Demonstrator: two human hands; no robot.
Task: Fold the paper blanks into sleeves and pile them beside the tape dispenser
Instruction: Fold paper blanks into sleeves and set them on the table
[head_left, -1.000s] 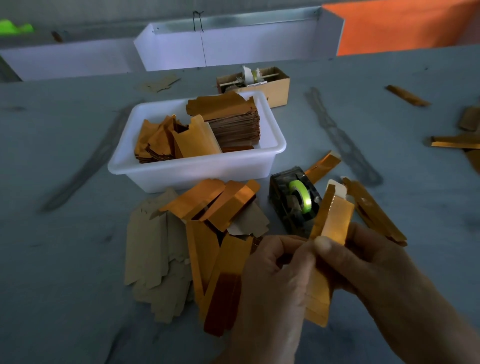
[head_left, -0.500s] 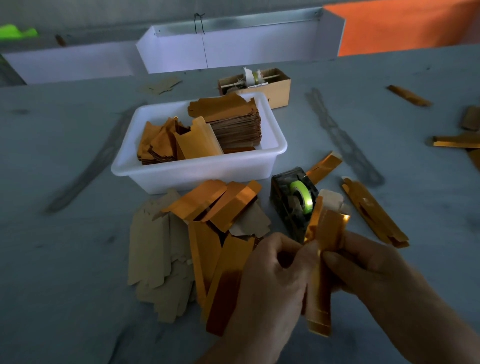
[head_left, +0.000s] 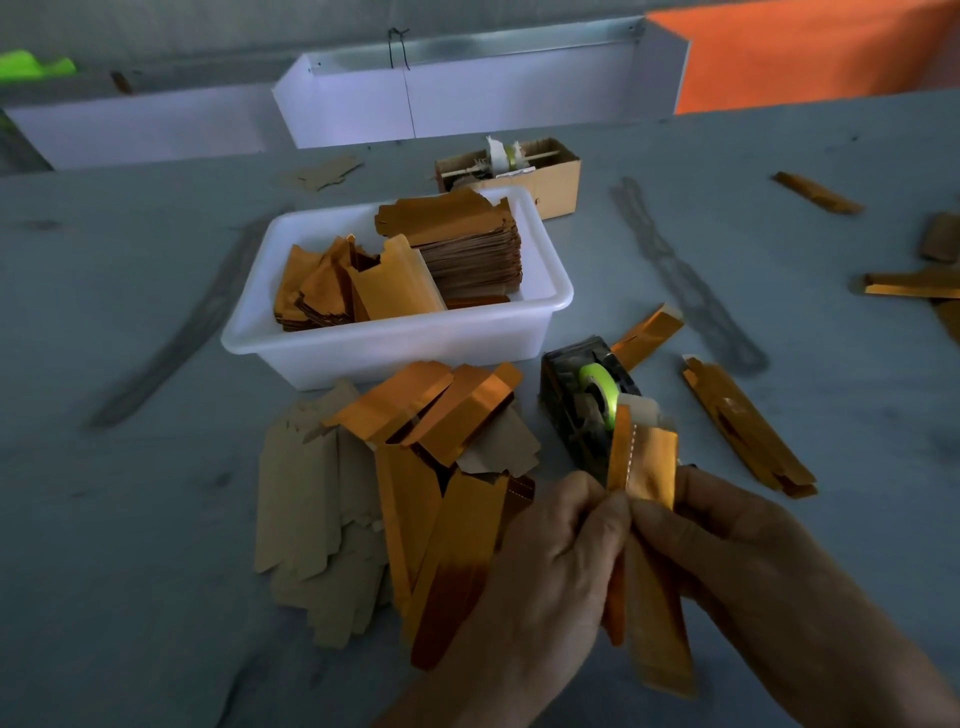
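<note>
Your left hand (head_left: 540, 577) and right hand (head_left: 727, 561) meet over the grey tabletop (head_left: 130, 509), both pinching one long, glossy orange paper blank (head_left: 644, 525) that stands nearly upright between them, its sides creased inward along a pale dotted line. Your left thumb and curled fingers (head_left: 615, 512) press the narrow folded flap from one side; your right thumb closes on the wider panel from the other, the remaining right fingers hidden behind the foil. The blank's upper end rises just in front of the tape dispenser (head_left: 587, 400), a dark, blocky holder carrying a lime-green roll. Left of the dispenser lies a loose heap: shiny orange folded sleeves (head_left: 441, 462) overlapping at angles, resting partly on flat, matte brown blanks (head_left: 311, 514) with notched ends. Behind them sits a white plastic bin (head_left: 395, 343), smooth-walled and rectangular, holding a dense squared stack of brown-edged blanks (head_left: 467, 249) and a few curled orange pieces. A small corrugated cardboard box (head_left: 556, 182) stands just behind the bin. To the right of the dispenser, a slim bundle of folded orange sleeves (head_left: 748, 431) lies diagonally on the tabletop, and another orange piece (head_left: 649, 335) pokes out from behind the dispenser.
</note>
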